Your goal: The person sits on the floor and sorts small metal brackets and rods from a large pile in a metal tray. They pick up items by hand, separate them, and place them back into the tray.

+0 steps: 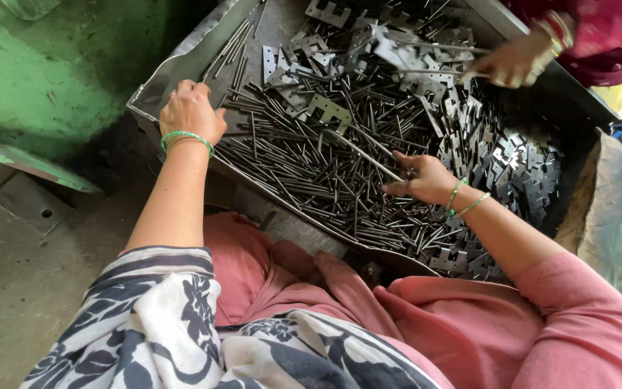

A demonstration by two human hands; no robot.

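Heaped in a metal tray (181, 61) on the grimy floor lie thin steel rods (304, 166) and stamped plates (520, 173). Her right hand (422, 179) pinches one long rod (358, 150); the left hand (190, 109) curls loosely onto rods by the tray's edge. A co-worker's hand (512, 61) grips rods opposite.

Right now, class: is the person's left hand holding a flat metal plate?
No: the left hand rests on the tray's rim, beside the thin metal rods.

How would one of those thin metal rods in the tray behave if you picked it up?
The rod in the right hand looks straight, so probably stiff. Being thin and round, it would likely roll and slip easily. It seems light alone.
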